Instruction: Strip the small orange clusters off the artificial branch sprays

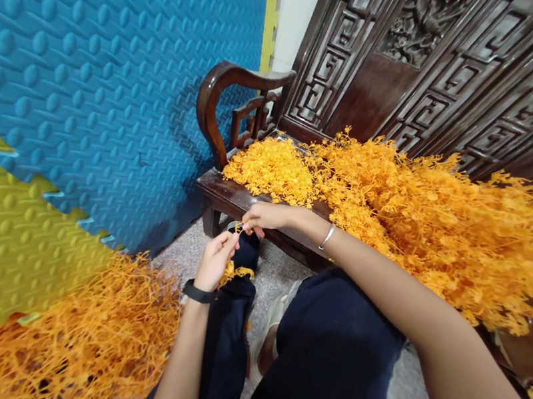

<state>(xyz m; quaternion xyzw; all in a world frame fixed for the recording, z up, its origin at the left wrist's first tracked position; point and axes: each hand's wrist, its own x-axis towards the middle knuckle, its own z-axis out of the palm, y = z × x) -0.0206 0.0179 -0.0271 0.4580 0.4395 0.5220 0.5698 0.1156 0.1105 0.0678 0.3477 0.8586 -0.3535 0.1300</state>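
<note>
Out in front of my knees, my left hand (217,258) and my right hand (263,218) almost meet, both pinched on a small orange plastic sprig (238,227). Most of the sprig is hidden by the fingers. Below my left hand a further orange piece (237,274) shows over my trouser leg; whether it hangs from that hand I cannot tell. Just beyond my right hand, a pile of small yellow-orange plastic flower pieces (274,168) lies on the dark wooden bench (231,194). A large heap of branching orange plastic sprigs (426,211) covers the bench to the right.
Orange stringy plastic stems (114,330) are heaped on the floor at left. A blue foam mat (105,66) with a yellow section (3,232) stands along the left side. The bench has a curved armrest (216,97) and a carved back (378,96).
</note>
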